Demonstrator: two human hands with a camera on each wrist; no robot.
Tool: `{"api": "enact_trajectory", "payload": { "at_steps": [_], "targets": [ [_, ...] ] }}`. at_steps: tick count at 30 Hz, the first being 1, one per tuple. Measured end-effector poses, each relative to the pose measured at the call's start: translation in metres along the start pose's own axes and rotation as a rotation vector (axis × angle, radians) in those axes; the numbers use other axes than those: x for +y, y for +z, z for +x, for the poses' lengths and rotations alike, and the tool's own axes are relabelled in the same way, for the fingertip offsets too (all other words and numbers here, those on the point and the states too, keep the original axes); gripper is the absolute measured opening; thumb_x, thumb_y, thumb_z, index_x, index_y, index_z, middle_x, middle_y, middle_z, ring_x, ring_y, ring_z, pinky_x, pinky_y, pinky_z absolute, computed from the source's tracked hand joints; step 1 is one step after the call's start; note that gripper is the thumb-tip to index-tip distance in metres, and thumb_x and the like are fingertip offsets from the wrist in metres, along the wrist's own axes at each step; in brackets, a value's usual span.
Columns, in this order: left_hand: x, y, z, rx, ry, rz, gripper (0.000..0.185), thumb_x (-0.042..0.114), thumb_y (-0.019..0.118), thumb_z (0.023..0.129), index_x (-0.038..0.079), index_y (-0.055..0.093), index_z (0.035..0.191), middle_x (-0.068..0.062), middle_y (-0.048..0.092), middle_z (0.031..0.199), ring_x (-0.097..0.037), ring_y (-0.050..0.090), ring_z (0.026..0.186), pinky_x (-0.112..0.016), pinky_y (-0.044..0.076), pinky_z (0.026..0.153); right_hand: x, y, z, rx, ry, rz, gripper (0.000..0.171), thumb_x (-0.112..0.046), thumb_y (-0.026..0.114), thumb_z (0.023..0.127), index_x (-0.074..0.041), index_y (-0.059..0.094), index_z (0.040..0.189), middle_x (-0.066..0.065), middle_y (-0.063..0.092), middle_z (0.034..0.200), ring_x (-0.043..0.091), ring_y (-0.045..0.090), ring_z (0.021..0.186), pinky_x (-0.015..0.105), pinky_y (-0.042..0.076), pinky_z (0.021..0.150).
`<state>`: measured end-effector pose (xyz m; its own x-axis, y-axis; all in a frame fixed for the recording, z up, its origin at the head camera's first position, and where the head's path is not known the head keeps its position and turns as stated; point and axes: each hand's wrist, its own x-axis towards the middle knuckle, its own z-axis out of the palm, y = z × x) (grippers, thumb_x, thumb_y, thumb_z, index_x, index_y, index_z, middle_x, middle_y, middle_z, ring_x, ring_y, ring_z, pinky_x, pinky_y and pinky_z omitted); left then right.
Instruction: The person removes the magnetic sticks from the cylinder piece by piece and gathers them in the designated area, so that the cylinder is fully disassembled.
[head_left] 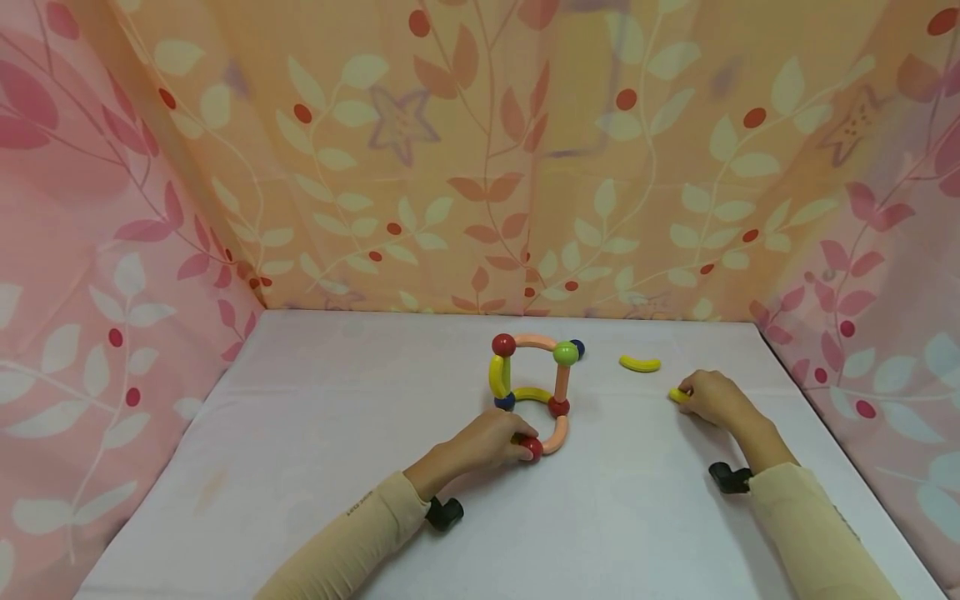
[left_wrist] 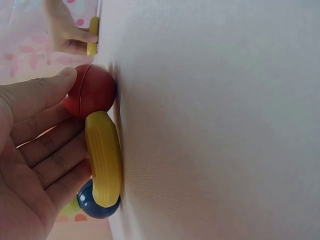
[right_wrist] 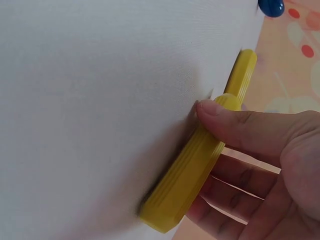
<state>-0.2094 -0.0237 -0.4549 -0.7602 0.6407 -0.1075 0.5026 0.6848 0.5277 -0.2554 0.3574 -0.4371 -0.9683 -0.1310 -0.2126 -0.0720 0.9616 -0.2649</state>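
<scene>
A toy frame of coloured rods and balls (head_left: 534,387) stands mid-table. My left hand (head_left: 517,440) grips the red ball (head_left: 532,448) at its near corner. In the left wrist view my thumb (left_wrist: 42,92) lies on that red ball (left_wrist: 92,90), which joins a curved yellow rod (left_wrist: 103,157) leading to a blue ball (left_wrist: 97,204). To the right, my right hand (head_left: 686,398) pinches a yellow rod (head_left: 678,396) against the table. The right wrist view has my thumb (right_wrist: 235,122) on top of this yellow rod (right_wrist: 192,172).
A second loose yellow rod (head_left: 640,363) lies on the white table (head_left: 315,433) between the frame and my right hand, also seen as the farther yellow rod (right_wrist: 241,70). Patterned cloth walls (head_left: 480,167) close in the back and both sides.
</scene>
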Motion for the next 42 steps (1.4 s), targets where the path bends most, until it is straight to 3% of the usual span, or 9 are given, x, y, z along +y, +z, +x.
{"api": "enact_trajectory", "payload": {
  "at_steps": [16,25,36,42],
  "targets": [
    [0.000,0.000,-0.001,-0.003,-0.019,-0.029,0.034,0.027,0.074,0.086,0.015,0.072,0.118,0.007,0.072,0.098,-0.004,0.054,0.081,-0.013,0.047,0.072,0.000,0.001,-0.002,-0.001,0.019,0.007,0.037,-0.012,0.074,0.079,0.011,0.067,0.107,0.026,0.067,0.100,0.037,0.061,0.091,0.056,0.048,0.084],
    [0.001,0.000,-0.002,0.000,-0.012,-0.030,0.034,0.026,0.074,0.086,0.015,0.072,0.118,0.006,0.072,0.098,-0.003,0.054,0.081,-0.013,0.047,0.071,0.000,-0.012,-0.006,-0.029,0.037,0.038,0.040,-0.018,0.068,0.086,0.009,0.064,0.115,0.024,0.066,0.100,0.033,0.059,0.087,0.053,0.051,0.080],
    [0.000,0.000,-0.001,-0.013,-0.023,-0.014,0.036,0.029,0.074,0.086,0.016,0.071,0.120,0.007,0.072,0.100,-0.003,0.054,0.082,-0.014,0.048,0.073,-0.033,-0.035,-0.011,0.080,-0.104,0.189,0.046,-0.030,0.068,0.091,0.007,0.064,0.118,0.019,0.070,0.100,0.028,0.062,0.089,0.048,0.054,0.083],
    [-0.004,-0.002,-0.004,-0.006,-0.050,-0.095,0.038,0.030,0.073,0.087,0.016,0.069,0.122,0.007,0.072,0.108,-0.003,0.061,0.091,-0.017,0.051,0.080,-0.064,-0.048,-0.016,0.142,-0.190,0.252,0.040,-0.027,0.067,0.092,0.002,0.066,0.119,0.016,0.071,0.103,0.032,0.065,0.097,0.049,0.054,0.085]
  ]
}}
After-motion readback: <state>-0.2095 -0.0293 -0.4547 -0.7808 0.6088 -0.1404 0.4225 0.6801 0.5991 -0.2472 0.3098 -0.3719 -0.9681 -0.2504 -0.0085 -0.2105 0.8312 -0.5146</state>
